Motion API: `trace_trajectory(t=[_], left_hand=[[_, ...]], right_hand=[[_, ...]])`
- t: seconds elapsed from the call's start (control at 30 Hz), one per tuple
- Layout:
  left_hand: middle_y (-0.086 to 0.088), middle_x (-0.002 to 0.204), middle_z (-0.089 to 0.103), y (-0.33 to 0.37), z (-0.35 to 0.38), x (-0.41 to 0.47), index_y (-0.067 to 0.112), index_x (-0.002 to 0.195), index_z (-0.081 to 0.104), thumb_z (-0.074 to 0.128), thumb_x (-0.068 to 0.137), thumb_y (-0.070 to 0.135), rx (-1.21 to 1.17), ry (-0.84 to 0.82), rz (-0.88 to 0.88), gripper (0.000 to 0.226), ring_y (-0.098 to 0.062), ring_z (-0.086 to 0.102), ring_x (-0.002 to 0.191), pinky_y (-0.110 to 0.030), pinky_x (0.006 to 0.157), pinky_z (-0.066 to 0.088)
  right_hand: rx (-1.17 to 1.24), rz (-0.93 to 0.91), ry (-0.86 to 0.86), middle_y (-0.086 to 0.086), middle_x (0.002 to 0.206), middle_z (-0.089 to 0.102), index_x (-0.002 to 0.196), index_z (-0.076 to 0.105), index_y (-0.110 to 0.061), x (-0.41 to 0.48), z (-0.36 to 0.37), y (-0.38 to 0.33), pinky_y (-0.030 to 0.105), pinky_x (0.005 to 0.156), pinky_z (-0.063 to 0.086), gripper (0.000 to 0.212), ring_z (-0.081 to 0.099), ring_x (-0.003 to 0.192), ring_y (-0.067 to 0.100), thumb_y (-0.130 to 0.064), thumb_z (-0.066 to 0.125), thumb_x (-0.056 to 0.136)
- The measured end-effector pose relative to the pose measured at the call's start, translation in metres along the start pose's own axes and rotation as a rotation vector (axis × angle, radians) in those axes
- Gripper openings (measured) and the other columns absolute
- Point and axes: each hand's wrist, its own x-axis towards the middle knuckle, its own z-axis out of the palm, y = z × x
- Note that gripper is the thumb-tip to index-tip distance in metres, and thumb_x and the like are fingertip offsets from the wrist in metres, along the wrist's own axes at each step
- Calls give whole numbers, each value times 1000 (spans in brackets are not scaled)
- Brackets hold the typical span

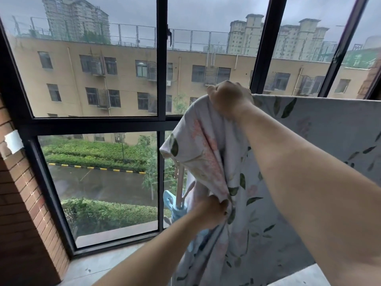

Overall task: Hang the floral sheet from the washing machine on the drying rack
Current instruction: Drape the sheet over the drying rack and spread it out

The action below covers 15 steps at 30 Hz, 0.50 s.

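The floral sheet (321,145), pale with green leaves and pink flowers, hangs in front of the window, its top edge running straight off to the right. My right hand (228,98) grips the sheet's bunched top left end, held high. Lower down, my left hand (214,211) pinches a gathered fold of the same sheet. The drying rack (179,186) shows only as a pale pink pole with blue fittings just left of the cloth; the rest is hidden behind the sheet.
A large black-framed window (161,79) fills the view, with buildings, hedges and a wet road outside. A brick wall (24,203) stands at the left. A grey sill (103,263) runs below the glass.
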Motion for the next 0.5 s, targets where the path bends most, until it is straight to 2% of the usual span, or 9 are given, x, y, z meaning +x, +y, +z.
trace_trajectory(t=[0.07,0.13,0.2,0.27,0.33,0.4,0.43,0.5], left_hand=[[-8,99,67,8,11,-7,10,98,59,41,102,35,-167,-56,42,31,-30,66,106,-27,76,51],[-7,97,67,13,18,-13,8,99,56,44,101,24,-400,-185,63,20,-32,70,100,-21,66,51],[-20,104,68,14,14,-22,-3,111,52,45,97,9,-591,-329,68,19,-40,70,88,-29,66,55],[-33,107,65,11,2,-33,-13,120,50,47,96,1,-639,-446,103,28,-32,71,73,-38,74,59],[-34,114,64,7,-17,-46,-6,117,59,49,96,2,-535,-538,156,24,-23,71,69,-33,81,57],[-24,118,66,5,-41,-61,3,116,67,55,96,5,-356,-593,163,23,-27,72,84,-29,92,53],[-18,117,68,3,-50,-63,5,116,68,59,94,6,-221,-539,129,24,-27,71,93,-24,90,52],[-6,106,71,-4,-72,-64,8,119,67,64,91,13,110,-252,26,28,-18,65,92,-19,80,48]], right_hand=[[6,8,3,13,110,68,102,69,-15,0,1,2,39,84,36,50,45,87,25,-40,26,100],[13,2,6,13,106,68,96,68,-15,-1,1,5,38,82,36,48,46,86,26,-38,26,100],[18,-7,13,11,102,67,91,65,-17,-2,0,7,38,81,35,45,47,85,26,-38,26,100],[28,-1,17,9,101,67,92,67,-16,-3,-1,9,37,81,34,46,47,86,26,-39,27,100],[34,9,19,9,104,68,97,69,-16,-2,0,10,37,82,34,49,48,86,26,-41,27,99],[26,11,16,11,109,69,102,70,-15,-1,1,8,38,82,34,52,47,87,25,-43,26,98],[23,12,14,12,111,68,104,70,-15,-1,2,8,38,82,33,53,47,87,25,-44,26,97],[20,10,16,13,113,68,105,70,-15,-2,2,7,38,81,33,54,46,87,24,-44,26,96]])
